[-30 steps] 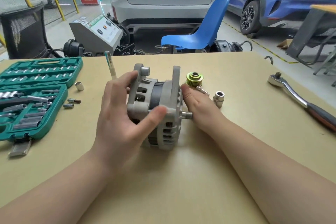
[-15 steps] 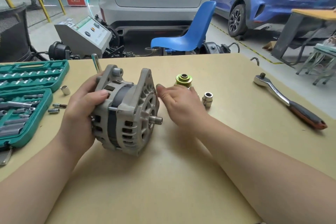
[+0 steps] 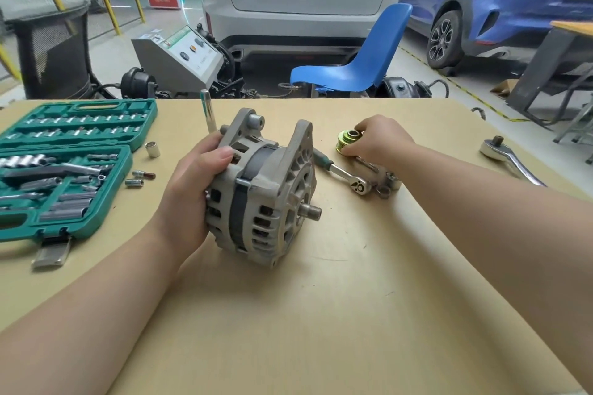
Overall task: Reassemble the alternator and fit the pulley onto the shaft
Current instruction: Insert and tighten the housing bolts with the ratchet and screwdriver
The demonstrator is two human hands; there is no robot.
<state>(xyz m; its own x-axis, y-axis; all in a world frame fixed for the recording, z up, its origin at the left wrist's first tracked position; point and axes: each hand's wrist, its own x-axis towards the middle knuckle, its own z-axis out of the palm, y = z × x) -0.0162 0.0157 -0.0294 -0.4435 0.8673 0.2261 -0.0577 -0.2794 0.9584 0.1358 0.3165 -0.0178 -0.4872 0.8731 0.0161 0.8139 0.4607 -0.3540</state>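
Observation:
The grey alternator (image 3: 266, 189) stands on the tan table (image 3: 288, 314), its bare shaft (image 3: 313, 212) pointing right toward me. My left hand (image 3: 192, 189) grips its rear housing from the left. The yellow-gold pulley (image 3: 348, 141) sits on the table behind and to the right of the alternator. My right hand (image 3: 382, 141) has reached over to it, and its fingers curl round the pulley's right side.
A small ratchet (image 3: 349, 178) with a green grip lies just right of the alternator, a socket (image 3: 390, 184) beside its head. A large ratchet (image 3: 510, 157) lies far right. An open green socket case (image 3: 61, 163) fills the left, with loose sockets (image 3: 152, 149) near it. A metal extension bar (image 3: 208, 115) stands behind the alternator.
My right hand left the alternator's front and moved back right onto the pulley. The alternator was turned so its shaft faces more toward me; my left hand kept hold.

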